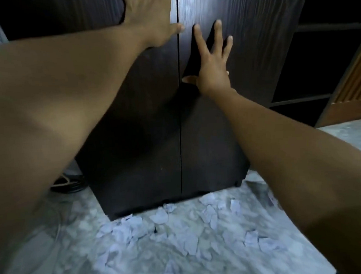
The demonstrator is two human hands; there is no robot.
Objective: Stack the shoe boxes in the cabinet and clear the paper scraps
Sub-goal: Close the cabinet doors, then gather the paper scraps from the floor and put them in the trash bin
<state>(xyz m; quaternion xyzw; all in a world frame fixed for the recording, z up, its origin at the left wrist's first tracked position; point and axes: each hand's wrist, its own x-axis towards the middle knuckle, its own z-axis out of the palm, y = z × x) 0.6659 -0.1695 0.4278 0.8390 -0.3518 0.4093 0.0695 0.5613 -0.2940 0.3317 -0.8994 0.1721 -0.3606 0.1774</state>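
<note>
A dark wooden cabinet stands in front of me with both doors closed, a thin seam running down the middle. My left hand lies flat with spread fingers on the left door, near the top of the view. My right hand lies flat on the right door, fingers straight and spread, its thumb at the seam. Several white paper scraps lie scattered on the marble floor at the cabinet's foot. No shoe boxes are visible.
Open dark shelves stand to the right of the cabinet, with a slatted wooden panel beyond. A black cable coil lies on the floor at the cabinet's left. The floor is grey marble.
</note>
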